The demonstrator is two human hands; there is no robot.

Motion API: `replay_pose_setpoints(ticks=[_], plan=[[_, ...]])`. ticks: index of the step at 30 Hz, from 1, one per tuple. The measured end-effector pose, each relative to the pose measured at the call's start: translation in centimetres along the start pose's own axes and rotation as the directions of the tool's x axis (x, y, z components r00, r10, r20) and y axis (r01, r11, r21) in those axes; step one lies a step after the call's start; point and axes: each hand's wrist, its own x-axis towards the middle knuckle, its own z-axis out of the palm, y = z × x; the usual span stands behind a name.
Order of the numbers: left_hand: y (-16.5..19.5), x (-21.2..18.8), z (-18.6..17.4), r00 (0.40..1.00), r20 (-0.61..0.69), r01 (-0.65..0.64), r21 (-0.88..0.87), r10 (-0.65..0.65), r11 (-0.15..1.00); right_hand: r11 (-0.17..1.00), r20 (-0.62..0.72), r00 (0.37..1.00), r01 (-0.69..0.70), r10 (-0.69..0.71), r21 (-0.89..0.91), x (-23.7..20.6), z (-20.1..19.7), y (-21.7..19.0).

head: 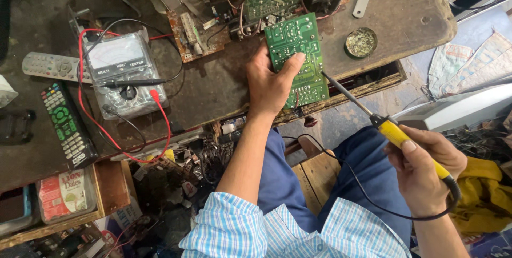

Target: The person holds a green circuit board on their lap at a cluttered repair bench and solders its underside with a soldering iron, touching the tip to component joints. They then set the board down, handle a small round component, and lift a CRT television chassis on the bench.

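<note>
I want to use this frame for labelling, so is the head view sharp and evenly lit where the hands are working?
In the head view the left hand, green circuit board and soldering iron in the right hand are sharp in soft, even light; the meter shows slight glare; the lower left corner is dim.

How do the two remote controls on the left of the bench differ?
The grey remote is pale with light buttons and lies almost crosswise; the black remote is dark with green and coloured buttons, and lies lengthwise, nearer the bench edge. Both rest flat, untouched, beside the multimeter.
</note>
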Motion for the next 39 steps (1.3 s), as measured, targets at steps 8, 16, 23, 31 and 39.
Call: replay_pose_setpoints(ticks=[8, 16, 23, 31, 39], plan=[[-0.1, 0.0, 0.1, 1.0, 0.002, 0.01, -0.015, -0.01, 1.0, 0.998, 0.004, 1.0, -0.02, 0.02, 0.057, 0.1, -0.6, 1.0], [0.1, -0.1, 0.0, 1.0, 0.002, 0.007, -0.02, -0.007, 1.0, 0.999, -0.016, 0.999, 0.035, -0.034, 0.029, -1.2, 0.5, 1.1], [0.3, -0.1, 0.1, 1.0, 0.002, 0.017, -0.073, -0.017, 0.997, 0.961, -0.018, 0.981, 0.187, -0.195, -0.201, -2.1, 1.7, -2.0], [0.4, -0.1, -0.1, 1.0, 0.009, -0.002, -0.025, 0.003, 1.0, 0.644, 0.224, 0.914, 0.399, -0.339, -0.653, -1.2, 3.2, -5.1], [0.6, -0.1, 0.0, 1.0, 0.019, -0.022, -0.051, 0.023, 0.998, 0.654, 0.223, 0.921, 0.385, -0.32, -0.651, -0.9, 3.9, -5.2]])
